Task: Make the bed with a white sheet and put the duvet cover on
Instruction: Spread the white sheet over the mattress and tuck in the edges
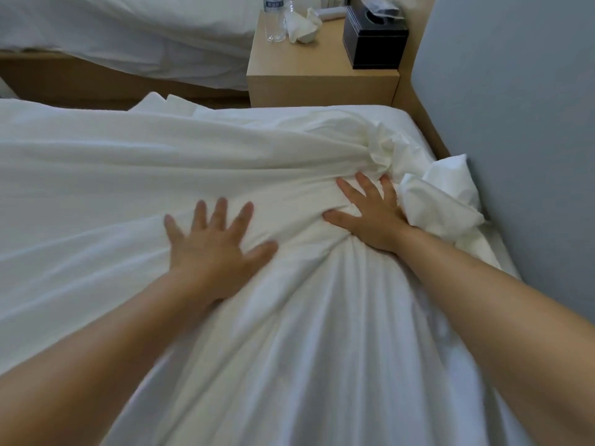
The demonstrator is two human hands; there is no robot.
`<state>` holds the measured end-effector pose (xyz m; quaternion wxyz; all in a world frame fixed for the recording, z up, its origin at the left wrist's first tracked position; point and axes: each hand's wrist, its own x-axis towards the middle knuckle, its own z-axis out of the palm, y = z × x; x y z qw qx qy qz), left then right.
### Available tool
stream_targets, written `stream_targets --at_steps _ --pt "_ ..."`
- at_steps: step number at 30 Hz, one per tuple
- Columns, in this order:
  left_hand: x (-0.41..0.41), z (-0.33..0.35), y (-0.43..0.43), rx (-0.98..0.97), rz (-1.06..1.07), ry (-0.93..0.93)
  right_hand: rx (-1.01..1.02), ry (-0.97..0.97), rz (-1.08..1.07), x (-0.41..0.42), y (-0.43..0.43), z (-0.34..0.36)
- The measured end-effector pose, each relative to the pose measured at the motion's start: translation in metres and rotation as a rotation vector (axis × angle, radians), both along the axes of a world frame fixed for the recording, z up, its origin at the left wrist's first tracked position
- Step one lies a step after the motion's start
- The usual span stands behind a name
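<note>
White sheet (96,175) beneath L hand (215,243), R hand (370,217); both flat, splayed, no grip.

Dim cool light, soft blur, edges warped

— Where do we have room?
— Leftward, across the flat sheet (96,194). On our right the wall (515,123) hems us in; ahead, bunched cloth (383,146) and the nightstand (322,82) block us.
</note>
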<state>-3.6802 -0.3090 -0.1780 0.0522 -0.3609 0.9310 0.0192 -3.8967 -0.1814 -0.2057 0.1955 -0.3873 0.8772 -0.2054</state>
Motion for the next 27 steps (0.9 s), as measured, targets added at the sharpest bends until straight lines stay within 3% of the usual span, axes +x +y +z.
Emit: stream_targets --at_steps 2,5,8,10,12,14,16,18,20,22,23,25,27 --pt "0.002 -0.018 -0.027 0.102 0.154 -0.044 -0.061 0.045 0.009 -0.004 -0.005 -0.003" --pt "-0.012 -0.038 -0.036 0.059 0.108 0.070 -0.101 0.094 -0.013 -0.012 -0.012 0.001" --pt "-0.015 -0.049 -0.045 0.012 0.088 0.127 -0.077 0.454 -0.085 -0.009 -0.018 0.012" --pt "-0.015 -0.054 -0.045 0.000 0.077 0.154 -0.333 0.650 -0.159 0.001 -0.043 0.035" --pt "-0.014 -0.056 -0.043 -0.002 0.082 0.183 -0.582 0.683 -0.169 0.004 -0.092 0.060" --pt "-0.014 -0.059 -0.044 -0.002 0.090 0.215 -0.445 0.546 -0.151 0.003 -0.142 0.077" --pt "-0.013 -0.060 -0.046 -0.011 0.091 0.245 -0.098 0.293 -0.113 0.001 -0.171 0.073" --pt "-0.014 -0.063 -0.047 -0.016 0.091 0.252 0.143 0.187 -0.048 0.007 -0.176 0.054" --pt "-0.015 -0.063 -0.049 -0.016 0.087 0.258 0.175 0.263 0.041 0.019 -0.174 0.040" --pt "-0.013 -0.062 -0.051 -0.021 0.088 0.297 0.026 0.274 0.098 0.018 -0.169 0.046" --pt "-0.012 -0.062 -0.052 -0.019 0.085 0.311 -0.085 0.259 0.007 0.003 -0.162 0.055" --pt "-0.012 -0.061 -0.050 -0.018 0.071 0.322 -0.291 0.179 -0.383 -0.054 -0.125 0.076" --pt "-0.012 -0.060 -0.050 -0.037 0.040 0.326 -0.335 0.084 -0.802 -0.102 -0.077 0.080"
